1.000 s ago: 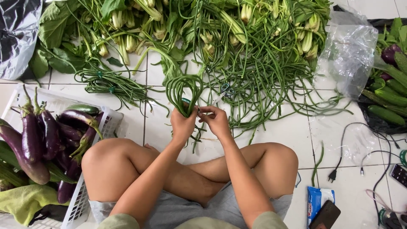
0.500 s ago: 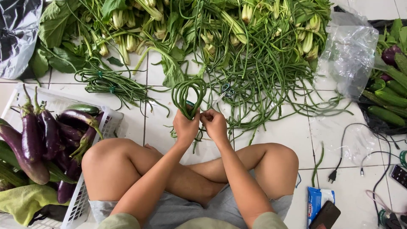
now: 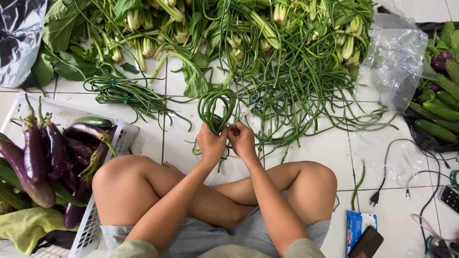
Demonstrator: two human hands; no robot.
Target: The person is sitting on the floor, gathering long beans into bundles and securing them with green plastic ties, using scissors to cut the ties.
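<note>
Sitting cross-legged on the tiled floor (image 3: 330, 153), both forearms reaching forward between the knees and meeting in front of them. Left hand (image 3: 210, 143) gripping the bean bundle (image 3: 216, 106) at its lower end, fingers curled and pressed together around the stems, wrist a little bent. Right hand (image 3: 243, 140) touching the left, fingertips pinching at the same spot on the bundle near a small green band (image 3: 217, 117); not possible to tell exactly what is between the fingertips. Bundle standing up from the hands as a folded loop, lying on the floor just before the big bean pile (image 3: 296, 76). Scissors (image 3: 256, 100) lying just right of the loop, near the pile edge. Another tied bundle (image 3: 126, 93) lying well apart on the left. White basket (image 3: 125, 136) with eggplants (image 3: 36, 153) resting beside the left knee. Leafy greens (image 3: 138, 33) spreading along the top. Clear plastic bag (image 3: 394, 57) and cucumbers (image 3: 432, 114) on the right. Cables (image 3: 406, 177) and phone (image 3: 366, 242) near the right knee.
</note>
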